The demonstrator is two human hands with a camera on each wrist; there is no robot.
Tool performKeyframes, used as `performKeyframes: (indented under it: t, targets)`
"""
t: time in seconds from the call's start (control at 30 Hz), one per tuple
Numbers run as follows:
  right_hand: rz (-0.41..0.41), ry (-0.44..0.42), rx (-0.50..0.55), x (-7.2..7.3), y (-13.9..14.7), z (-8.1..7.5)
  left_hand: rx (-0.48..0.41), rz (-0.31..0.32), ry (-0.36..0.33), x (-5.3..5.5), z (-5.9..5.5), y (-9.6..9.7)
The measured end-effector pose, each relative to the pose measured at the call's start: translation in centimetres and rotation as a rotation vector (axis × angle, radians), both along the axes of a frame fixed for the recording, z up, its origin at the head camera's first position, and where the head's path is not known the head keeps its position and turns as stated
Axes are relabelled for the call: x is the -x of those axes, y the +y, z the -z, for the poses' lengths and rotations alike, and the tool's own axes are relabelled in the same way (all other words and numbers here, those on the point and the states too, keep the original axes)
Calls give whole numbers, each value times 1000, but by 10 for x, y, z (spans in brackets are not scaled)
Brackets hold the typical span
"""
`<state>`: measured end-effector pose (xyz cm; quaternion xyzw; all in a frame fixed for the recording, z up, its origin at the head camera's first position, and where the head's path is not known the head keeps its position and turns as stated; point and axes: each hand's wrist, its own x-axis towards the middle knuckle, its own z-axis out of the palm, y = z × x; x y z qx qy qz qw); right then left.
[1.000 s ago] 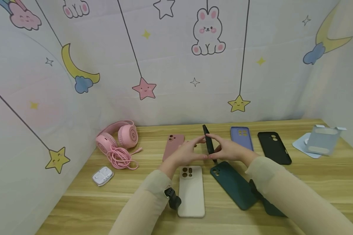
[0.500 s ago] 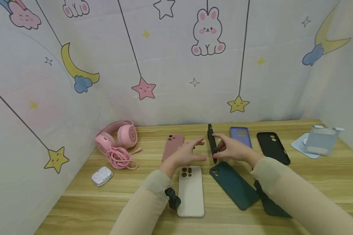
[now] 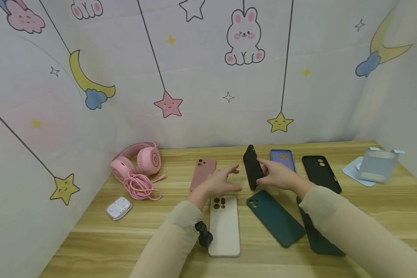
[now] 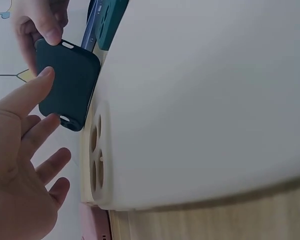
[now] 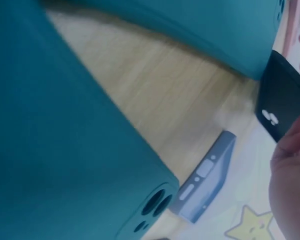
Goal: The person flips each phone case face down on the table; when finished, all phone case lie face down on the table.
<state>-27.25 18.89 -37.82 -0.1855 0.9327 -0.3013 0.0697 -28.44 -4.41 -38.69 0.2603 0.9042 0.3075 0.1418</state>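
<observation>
My right hand (image 3: 279, 175) pinches a dark phone case (image 3: 252, 168) by its right edge, thumb near the lower corner. The case stands tilted on its side, and a camera cutout shows in the right wrist view. My left hand (image 3: 218, 183) is to its left, thumb and fingers spread and relaxed, with a gap to the case in the head view. Beneath my left wrist is a cream phone case (image 3: 224, 227). Just in front of the held case lies a dark green phone case (image 3: 276, 219). A pink phone case (image 3: 203, 172) is partly hidden behind my left hand.
Behind my right hand lie a purple case (image 3: 283, 159) and a black case (image 3: 321, 173). Another dark green case (image 3: 321, 239) is partly under my right sleeve. Pink headphones (image 3: 139, 166) and boxed earphones (image 3: 119, 207) sit left; a light blue stand (image 3: 378, 166) is at right.
My left hand has let go of the dark case and drawn slightly left. My right hand has moved a little right with the case, turning its broad face more into view.
</observation>
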Motion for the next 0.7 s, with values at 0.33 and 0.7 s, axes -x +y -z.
performKeyframes:
  t: [0.33, 0.7]
  targets:
    - [68, -34, -44, 0, 5, 5, 4, 18, -19, 1, 1, 2]
    - [85, -137, -54, 0, -4, 13, 131, 79, -21, -2, 2, 6]
